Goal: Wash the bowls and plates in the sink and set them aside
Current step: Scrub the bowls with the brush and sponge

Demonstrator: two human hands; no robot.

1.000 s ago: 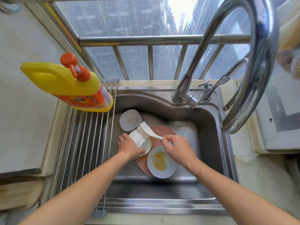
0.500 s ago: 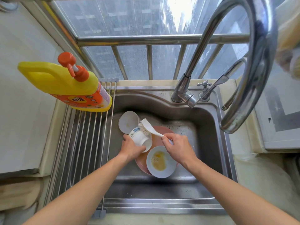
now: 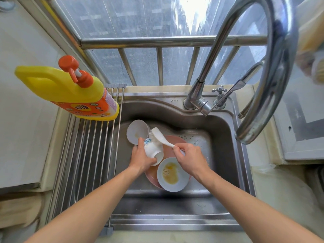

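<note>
Steel sink point(image 3: 219, 137): left hand point(image 3: 140, 156) fingers gripping cup point(image 3: 152, 148), right hand point(image 3: 189, 156) clutching brush point(image 3: 161, 137) (faucet point(image 3: 273, 67) overhead).

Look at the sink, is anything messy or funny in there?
Yes. The small white bowl on the pink plate has yellow gunk pooled inside, not yet washed. The white bowl behind lies tipped on its side. Nothing looks broken.

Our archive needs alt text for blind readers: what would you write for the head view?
Seen from above, a left hand holds a white bowl over a steel sink while the right hand works a white brush against it. Below lie a pink plate and two more dirty bowls; a yellow soap bottle stands on the rack at left.
</note>
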